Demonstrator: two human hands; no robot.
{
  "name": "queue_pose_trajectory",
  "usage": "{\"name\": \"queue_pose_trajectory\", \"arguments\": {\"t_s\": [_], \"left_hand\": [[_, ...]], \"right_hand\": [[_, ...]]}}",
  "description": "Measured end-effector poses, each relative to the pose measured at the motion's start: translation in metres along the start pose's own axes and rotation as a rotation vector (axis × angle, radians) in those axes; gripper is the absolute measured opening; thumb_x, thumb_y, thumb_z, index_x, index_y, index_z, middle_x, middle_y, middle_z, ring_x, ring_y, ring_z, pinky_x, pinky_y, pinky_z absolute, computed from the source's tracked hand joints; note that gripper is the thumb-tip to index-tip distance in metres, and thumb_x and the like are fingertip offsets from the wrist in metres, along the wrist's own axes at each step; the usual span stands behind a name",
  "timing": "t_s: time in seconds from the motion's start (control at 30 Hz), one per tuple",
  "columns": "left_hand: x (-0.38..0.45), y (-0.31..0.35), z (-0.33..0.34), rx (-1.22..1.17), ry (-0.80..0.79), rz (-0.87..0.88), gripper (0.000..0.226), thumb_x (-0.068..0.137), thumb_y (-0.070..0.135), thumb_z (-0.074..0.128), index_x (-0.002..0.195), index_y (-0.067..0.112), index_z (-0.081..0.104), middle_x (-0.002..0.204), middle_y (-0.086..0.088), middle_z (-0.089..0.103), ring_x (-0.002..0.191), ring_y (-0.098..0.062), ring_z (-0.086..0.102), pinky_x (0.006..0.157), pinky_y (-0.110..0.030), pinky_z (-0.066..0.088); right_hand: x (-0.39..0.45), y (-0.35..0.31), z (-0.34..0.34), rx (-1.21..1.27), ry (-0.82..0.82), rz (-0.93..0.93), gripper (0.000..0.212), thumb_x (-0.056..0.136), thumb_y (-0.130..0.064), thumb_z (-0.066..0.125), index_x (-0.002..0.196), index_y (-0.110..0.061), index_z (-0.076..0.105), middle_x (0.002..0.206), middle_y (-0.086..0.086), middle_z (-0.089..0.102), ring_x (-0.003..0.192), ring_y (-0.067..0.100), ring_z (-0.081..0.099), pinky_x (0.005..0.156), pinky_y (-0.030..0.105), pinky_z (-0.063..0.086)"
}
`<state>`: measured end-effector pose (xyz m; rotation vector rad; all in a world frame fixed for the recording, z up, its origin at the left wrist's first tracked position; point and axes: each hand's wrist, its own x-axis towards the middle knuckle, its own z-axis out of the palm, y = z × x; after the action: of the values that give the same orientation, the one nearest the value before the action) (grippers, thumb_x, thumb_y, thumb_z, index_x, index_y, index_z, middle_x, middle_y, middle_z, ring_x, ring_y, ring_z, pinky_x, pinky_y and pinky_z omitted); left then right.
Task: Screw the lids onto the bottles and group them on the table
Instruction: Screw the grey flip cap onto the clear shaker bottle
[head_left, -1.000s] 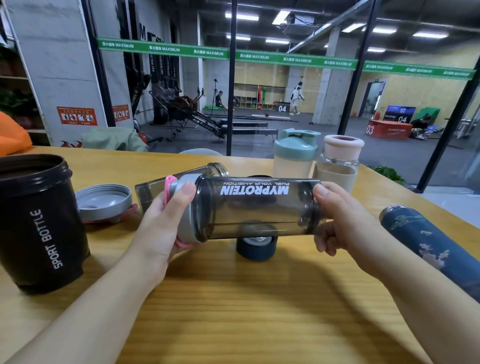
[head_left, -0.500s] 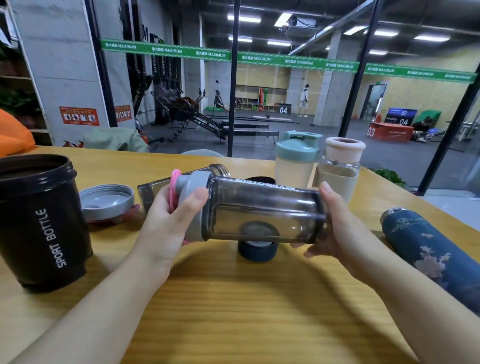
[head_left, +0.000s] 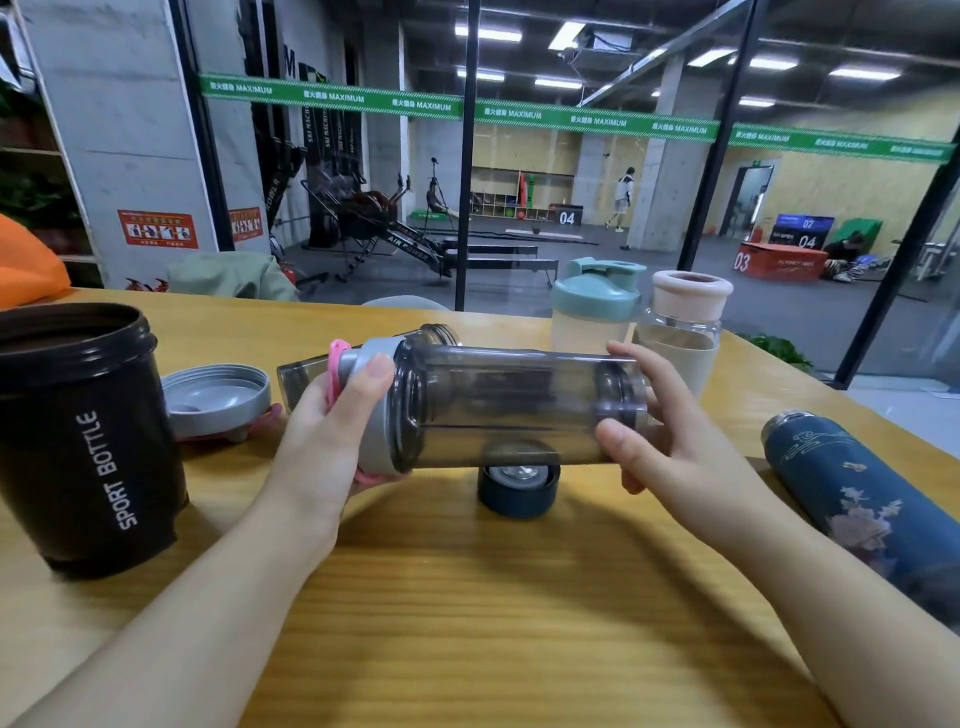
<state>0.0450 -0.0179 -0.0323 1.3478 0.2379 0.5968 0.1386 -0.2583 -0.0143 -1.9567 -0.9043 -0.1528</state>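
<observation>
The smoky shaker bottle (head_left: 511, 405) was held on its side above the wooden table (head_left: 467, 597), between the two hands. It was a clear grey plastic cylinder, and I could see nothing inside it. Its grey lid (head_left: 376, 405), with a pink loop at the edge, was on the bottle mouth at the left end. The left hand (head_left: 332, 431) was closed around this lid, the thumb lying across the grey rim. The right hand (head_left: 670, 436) was half open and cupped the bottom end of the bottle, with the fingertips touching the plastic.

Under the held bottle a small dark blue cap (head_left: 518, 486) lay on the table with its metal inside turned up. Behind the held bottle a second smoky bottle (head_left: 311, 371) lay on its side, its threaded mouth open. Beside it a loose grey lid (head_left: 215, 397) lay upside down.

At the left the black cup (head_left: 78, 436), printed SPORT BOTTLE, stood upright and without lid; what it held could not be seen. At the far side stood a frosted shaker with a green lid (head_left: 595, 306) and, just beside it, a glass bottle with a pink lid (head_left: 685, 322) and a beige sleeve. At the right the blue flowered flask (head_left: 862, 499), matte, lay on its side with the metal neck uncovered.
</observation>
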Motion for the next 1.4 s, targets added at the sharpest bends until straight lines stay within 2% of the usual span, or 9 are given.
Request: {"name": "queue_pose_trajectory", "arguments": {"t_s": [0.13,0.27,0.5,0.57,0.67,0.8,0.97,1.17,1.4], "left_hand": [[-0.001,-0.002,0.002,-0.007,-0.020,0.024,0.077,0.051,0.066,0.067,0.120,0.034,0.057,0.110,-0.002,0.070,0.104,-0.026,0.065,0.078,-0.047,0.056],[-0.004,0.003,0.004,-0.016,-0.053,0.078,0.044,0.053,0.063,0.069,0.095,0.051,0.065,0.104,0.004,0.072,0.101,-0.021,0.066,0.089,-0.048,0.051],[-0.005,0.003,0.005,0.042,-0.089,0.220,0.098,0.046,0.057,0.078,0.133,0.026,0.045,0.109,-0.002,0.063,0.095,-0.017,0.061,0.077,-0.038,0.048],[-0.004,0.001,0.005,0.057,-0.072,0.237,0.111,0.038,0.064,0.081,0.134,0.024,0.043,0.104,0.004,0.062,0.091,-0.014,0.060,0.073,-0.031,0.048],[-0.004,0.001,0.006,0.047,-0.066,0.216,0.087,0.048,0.056,0.074,0.125,0.023,0.050,0.102,0.003,0.064,0.087,-0.015,0.060,0.069,-0.030,0.048],[0.000,0.001,0.001,0.007,-0.027,0.105,0.079,0.056,0.063,0.069,0.123,0.026,0.056,0.114,-0.007,0.068,0.102,-0.026,0.064,0.077,-0.046,0.053],[-0.002,0.003,0.002,-0.023,-0.004,-0.007,0.071,0.054,0.068,0.065,0.113,0.029,0.064,0.107,-0.006,0.070,0.096,-0.025,0.066,0.060,-0.036,0.054],[-0.003,0.004,0.001,0.048,0.009,0.009,0.071,0.053,0.073,0.065,0.111,0.032,0.062,0.109,-0.005,0.069,0.103,-0.029,0.064,0.077,-0.050,0.056],[-0.006,0.004,0.004,0.042,-0.035,0.092,0.077,0.053,0.063,0.069,0.122,0.032,0.053,0.116,-0.005,0.065,0.105,-0.027,0.062,0.088,-0.051,0.051]], "right_hand": [[0.001,-0.002,0.000,0.024,0.027,0.047,0.061,0.063,-0.071,0.043,0.122,-0.052,0.038,0.071,-0.016,0.059,0.057,-0.002,0.056,0.063,0.020,0.040],[0.002,-0.004,0.000,0.078,0.019,0.093,0.067,0.063,-0.073,0.039,0.120,-0.038,0.044,0.063,-0.032,0.059,0.053,-0.010,0.054,0.058,0.016,0.035],[0.008,-0.008,0.001,0.153,-0.049,0.346,0.051,0.088,-0.068,0.030,0.082,-0.025,0.058,0.060,0.007,0.064,0.040,0.012,0.045,0.045,0.026,0.039],[0.009,-0.007,0.004,0.167,-0.027,0.367,0.046,0.089,-0.065,0.028,0.087,-0.029,0.057,0.065,0.008,0.067,0.044,0.019,0.054,0.050,0.033,0.046],[0.006,-0.007,0.008,0.201,0.007,0.269,0.027,0.089,-0.062,0.040,0.108,-0.045,0.047,0.086,0.006,0.067,0.059,0.022,0.067,0.061,0.040,0.055],[-0.002,-0.005,0.004,0.113,-0.009,0.024,0.081,0.062,-0.067,0.063,0.133,-0.056,0.025,0.114,-0.019,0.058,0.096,0.003,0.064,0.087,0.031,0.052],[-0.002,-0.004,0.003,0.181,-0.050,-0.079,0.091,0.061,-0.056,0.073,0.137,-0.059,0.022,0.133,-0.013,0.050,0.117,0.007,0.057,0.098,0.043,0.048],[-0.003,-0.001,0.000,-0.019,-0.054,-0.021,0.073,0.062,-0.068,0.060,0.128,-0.058,0.031,0.110,-0.019,0.062,0.081,0.014,0.066,0.068,0.035,0.057],[0.002,-0.006,0.002,0.108,0.001,0.150,0.047,0.077,-0.073,0.048,0.103,-0.034,0.054,0.060,-0.024,0.061,0.046,-0.005,0.052,0.047,0.015,0.037]]}}
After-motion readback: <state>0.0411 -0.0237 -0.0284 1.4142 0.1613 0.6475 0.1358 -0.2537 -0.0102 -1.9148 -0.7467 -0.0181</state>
